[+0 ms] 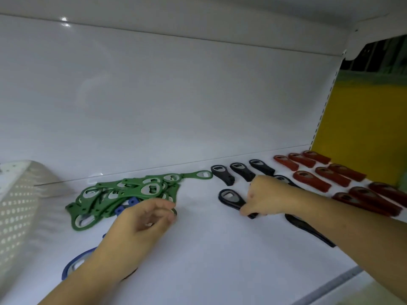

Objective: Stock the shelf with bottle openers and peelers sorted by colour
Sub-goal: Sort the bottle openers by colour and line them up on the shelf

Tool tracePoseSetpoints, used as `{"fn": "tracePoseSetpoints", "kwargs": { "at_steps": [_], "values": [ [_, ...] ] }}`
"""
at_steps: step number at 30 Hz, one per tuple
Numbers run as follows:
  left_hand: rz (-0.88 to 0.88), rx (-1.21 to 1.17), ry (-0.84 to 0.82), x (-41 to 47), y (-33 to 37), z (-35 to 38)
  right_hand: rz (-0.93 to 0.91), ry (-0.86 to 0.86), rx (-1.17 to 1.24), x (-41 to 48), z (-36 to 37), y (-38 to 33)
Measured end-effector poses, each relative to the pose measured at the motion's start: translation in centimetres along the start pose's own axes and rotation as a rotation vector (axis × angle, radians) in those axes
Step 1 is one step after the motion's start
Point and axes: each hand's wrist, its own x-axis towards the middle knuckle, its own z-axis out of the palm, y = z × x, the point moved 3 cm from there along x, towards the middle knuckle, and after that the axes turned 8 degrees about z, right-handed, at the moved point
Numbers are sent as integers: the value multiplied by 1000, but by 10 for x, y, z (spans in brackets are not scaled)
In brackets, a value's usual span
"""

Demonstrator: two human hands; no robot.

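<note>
Several black openers (pixel 240 171) sit right of centre on the shelf (pixel 209 249); your right hand (pixel 262 199) pinches one black opener (pixel 230 198), seemingly lining it up. Your blurred left hand (pixel 141 223) curls beside the green pile (pixel 123 194), grasp unclear. Next: straighten, release.

shelf (pixel 209 249): smooth, glossy (painted-metal look) | green openers (pixel 99 208): matt plastic | basket (pixel 19 205): perforated plastic

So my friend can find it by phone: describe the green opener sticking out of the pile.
On the white shelf, find the green heap left of the black openers. One green opener pokes out rightward near the back wall; unlike its neighbours, its ring lies uncovered.
</note>
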Motion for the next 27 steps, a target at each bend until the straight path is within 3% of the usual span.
{"fn": "tracePoseSetpoints", "kwargs": {
  "at_steps": [3,7,10,13,15,18,22,27],
  "values": [
    [-44,64,-70,-3,-2,4,88,59,-85,17,-8,20],
    [-46,134,-34,-4,4,3,71,111,-194,28,-8,19],
    [-36,138,184,0,15,-16,12,228,-292,23,-13,6],
    [-99,325,412,2,20,-49,-90,276,-201,12,-10,-20],
    [-211,666,333,3,19,-65,-173,196,-102,4,5,-43],
    [-401,990,-38,-3,11,-70,-351,174,-14,-7,31,-88],
    [-440,977,-306,-11,11,-58,-496,256,22,-4,58,-136],
    [-377,869,-315,-10,5,-52,-495,229,1,-4,87,-152]
  ]
}}
